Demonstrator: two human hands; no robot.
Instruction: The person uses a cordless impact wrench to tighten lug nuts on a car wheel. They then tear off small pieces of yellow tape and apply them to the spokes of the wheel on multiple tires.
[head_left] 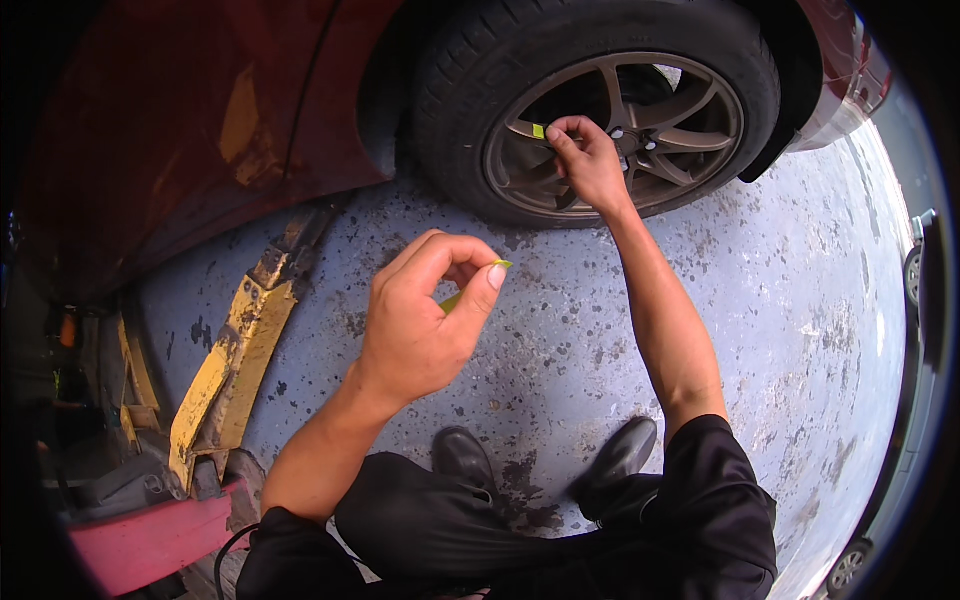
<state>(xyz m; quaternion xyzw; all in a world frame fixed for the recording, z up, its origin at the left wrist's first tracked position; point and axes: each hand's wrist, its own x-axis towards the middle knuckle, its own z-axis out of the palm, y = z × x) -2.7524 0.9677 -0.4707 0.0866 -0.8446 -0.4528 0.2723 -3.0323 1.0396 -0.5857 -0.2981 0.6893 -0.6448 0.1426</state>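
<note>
As two grips (415, 335) (597, 172) each pinch one yellow piece (539, 131) (453, 301), one bronze wheel (690, 139), two shoes (463, 456) (622, 452)

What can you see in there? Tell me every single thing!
car: one, dark red, top left
wheel: one, bronze, black tyre, top
strip bits: three showing, yellow-green, by wheel and mid-picture
beam: one, worn yellow, left
panel: one, pinkish red, lower left
floor: one, blue-grey, patchy, middle
shoes: two, black, below
trousers: one pair, black, bottom
sleeves: two, black, bottom
left hand: one, bare, mid-picture
right hand: one, bare, before wheel
</note>
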